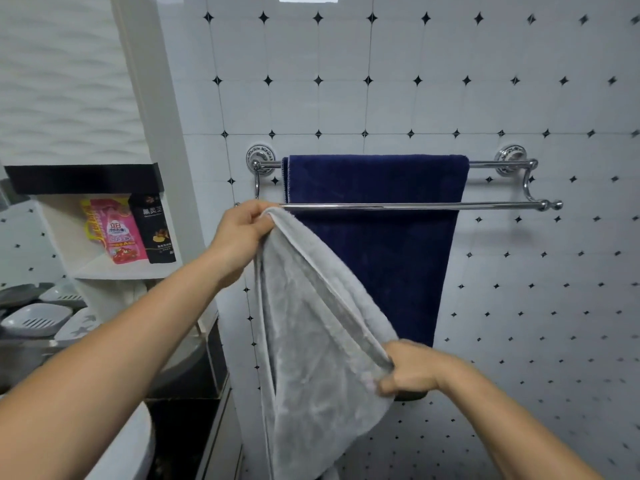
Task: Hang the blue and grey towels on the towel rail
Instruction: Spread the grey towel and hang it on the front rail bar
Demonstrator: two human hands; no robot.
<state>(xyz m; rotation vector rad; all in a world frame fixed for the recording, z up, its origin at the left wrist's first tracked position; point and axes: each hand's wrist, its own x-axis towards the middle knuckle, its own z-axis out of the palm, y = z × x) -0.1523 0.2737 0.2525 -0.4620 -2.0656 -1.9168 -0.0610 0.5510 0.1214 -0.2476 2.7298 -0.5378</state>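
A chrome double towel rail (502, 205) is fixed to the tiled wall. The dark blue towel (377, 258) hangs over its rear bar, behind the front bar. My left hand (239, 233) pinches an upper corner of the grey towel (311, 341) at the left end of the front bar. My right hand (412, 370) grips the same towel's edge lower down and to the right, well below the rail. The grey towel sags in a loose fold between both hands and hangs down in front of the blue one.
To the left stands a white shelf unit (114, 268) holding a pink pouch (117, 230) and a black pouch (156, 230). Grey soap dishes (34, 320) lie lower left. The right half of the front bar is bare.
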